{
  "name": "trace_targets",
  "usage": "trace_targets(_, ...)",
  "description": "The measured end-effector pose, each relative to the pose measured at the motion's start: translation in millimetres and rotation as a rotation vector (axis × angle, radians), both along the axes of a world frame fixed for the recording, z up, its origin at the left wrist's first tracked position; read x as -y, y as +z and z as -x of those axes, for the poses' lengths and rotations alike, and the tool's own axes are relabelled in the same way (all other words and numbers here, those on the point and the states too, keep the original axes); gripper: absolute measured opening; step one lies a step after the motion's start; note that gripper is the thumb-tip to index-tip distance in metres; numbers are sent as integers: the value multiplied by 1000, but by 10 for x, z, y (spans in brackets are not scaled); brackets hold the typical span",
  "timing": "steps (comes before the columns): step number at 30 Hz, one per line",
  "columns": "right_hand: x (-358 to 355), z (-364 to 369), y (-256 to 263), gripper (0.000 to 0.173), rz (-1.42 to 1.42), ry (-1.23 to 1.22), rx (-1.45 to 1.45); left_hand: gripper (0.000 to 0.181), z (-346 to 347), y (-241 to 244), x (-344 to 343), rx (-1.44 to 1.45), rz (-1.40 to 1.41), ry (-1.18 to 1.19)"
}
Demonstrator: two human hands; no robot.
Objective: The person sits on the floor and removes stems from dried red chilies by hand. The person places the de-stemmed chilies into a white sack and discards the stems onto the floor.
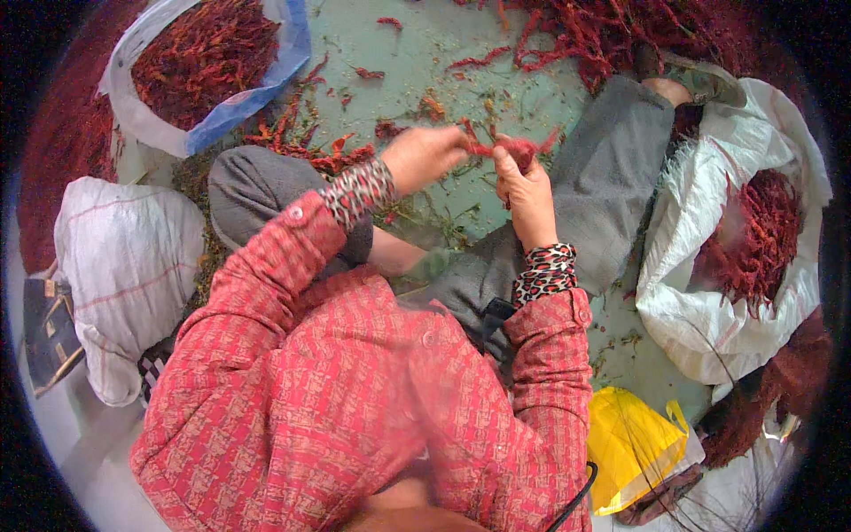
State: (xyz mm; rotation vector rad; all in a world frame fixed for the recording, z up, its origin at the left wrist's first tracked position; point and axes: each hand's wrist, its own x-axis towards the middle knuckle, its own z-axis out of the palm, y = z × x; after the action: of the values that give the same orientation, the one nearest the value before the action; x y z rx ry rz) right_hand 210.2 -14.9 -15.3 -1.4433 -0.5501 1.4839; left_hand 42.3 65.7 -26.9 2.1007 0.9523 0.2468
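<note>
Above my lap, my right hand (530,199) pinches a small cluster of red flower spikes (522,147) between thumb and fingers. From it a thin red strand (477,147) runs to the fingertips of my left hand (425,158), which is blurred and closed on the strand's end. Beneath both hands, loose red and orange spikes (339,159) and green stalk scraps (432,223) lie scattered over a pale green floor sheet (405,73). Farther ahead, a tangled heap of red flower spikes (585,40) reaches the top edge of the view.
An opened white-and-blue sack (286,70) of red-orange spikes stands at upper left. On the right is a white woven sack (685,266) with darker red spikes inside. A bulging white sack (133,246) sits at left, a yellow bag (628,445) at lower right. My grey-trousered legs (598,179) are folded around the work area.
</note>
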Motion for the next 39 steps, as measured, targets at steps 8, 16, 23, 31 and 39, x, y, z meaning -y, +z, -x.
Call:
trace_targets(8, 61, -4, -17, 21, -3, -1, -241, 17, 21, 269, 259, 109, 65, -98)
trace_targets(16, -68, -87, 128, 20, -58, -212, -228, 27, 208, 16, -509, -416, 66, -474)
trace_targets(23, -77, -9, 41, 18, 125, -107, -130, 28, 249, -636, -2754, -521, -527, 471)
trace_targets(31, -167, 29, 90, 16, 219, -66, -111, 33, -172, -720, -2588, -418, -504, 419)
trace_targets(39, -131, 8, -13, 21, 43, -174, -169, 22, -67, -593, -1170, -94, -372, -3)
